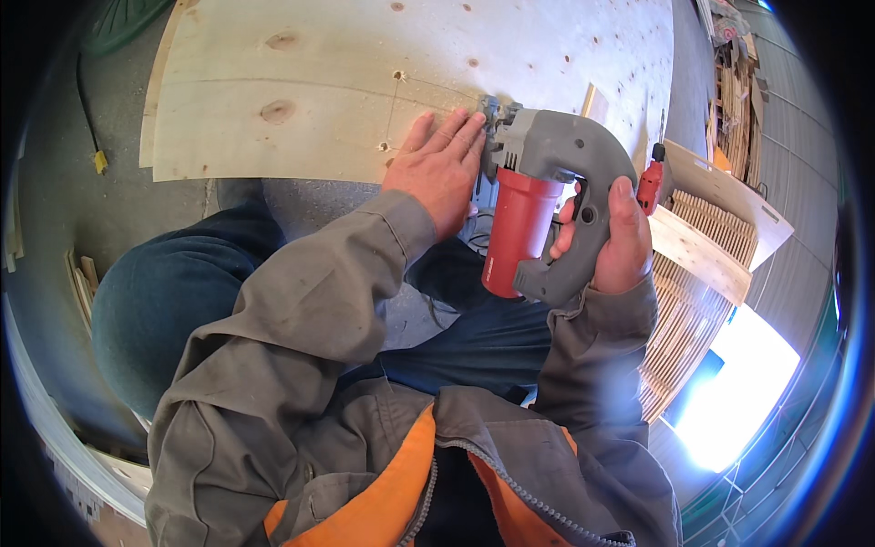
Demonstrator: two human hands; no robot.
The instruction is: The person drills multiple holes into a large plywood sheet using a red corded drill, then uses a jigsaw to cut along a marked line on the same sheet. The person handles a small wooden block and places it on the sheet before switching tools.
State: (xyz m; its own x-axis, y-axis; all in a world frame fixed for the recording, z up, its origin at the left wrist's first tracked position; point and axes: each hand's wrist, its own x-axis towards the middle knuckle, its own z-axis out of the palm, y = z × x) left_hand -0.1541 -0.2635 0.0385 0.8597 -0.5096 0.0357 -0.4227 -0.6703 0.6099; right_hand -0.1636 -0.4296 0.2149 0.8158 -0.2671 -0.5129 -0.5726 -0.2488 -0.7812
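Observation:
My right hand [627, 232] is wrapped round the handle of a grey and red jigsaw [583, 146], with fingers curled through the grip. The jigsaw's front end and base sit at the near edge of a pale plywood sheet [319, 137]. Flat on that sheet lies my left hand [433, 164], its fingers stretched out and their tips beside the jigsaw's base. Pencil lines and two drilled holes with sawdust around them show on the plywood left of the tool. The blade and the cut are hidden behind the jigsaw body.
To the right a red drill [650, 182] points its bit upward, near slatted wood panels [679, 305]. Stacked timber offcuts [736, 109] stand farther right. A black cord with a yellow end [100, 162] hangs at left. My bent knee [173, 310] is below the sheet.

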